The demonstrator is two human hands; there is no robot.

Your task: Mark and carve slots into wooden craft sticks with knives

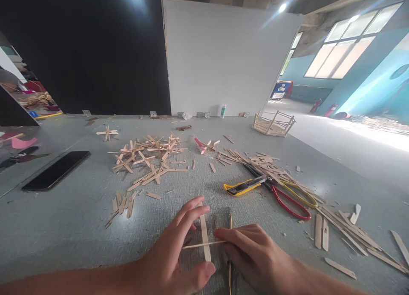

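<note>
My left hand [179, 239] spans a flat wooden craft stick [204, 232], fingertips at its far end and thumb at its near end. A thin wooden stick [209, 244] lies crosswise over it, and its right end is pinched between the thumb and forefinger of my right hand [252, 248]. Beneath my right hand runs a narrow, yellow-edged strip [230, 221]; its middle is hidden and I cannot make out its kind. Beyond the hands rest a yellow utility knife [244, 186] and pliers [292, 197] with one red and one yellow handle.
Glued stick crosses [145, 158] and cut pieces are heaped at centre left. Loose sticks [348, 233] spread along the right. Further back stand a six-sided stick frame [274, 124] and a glue tube [223, 111]. A phone [57, 170] lies left. Upright panels [220, 56] border the table's back.
</note>
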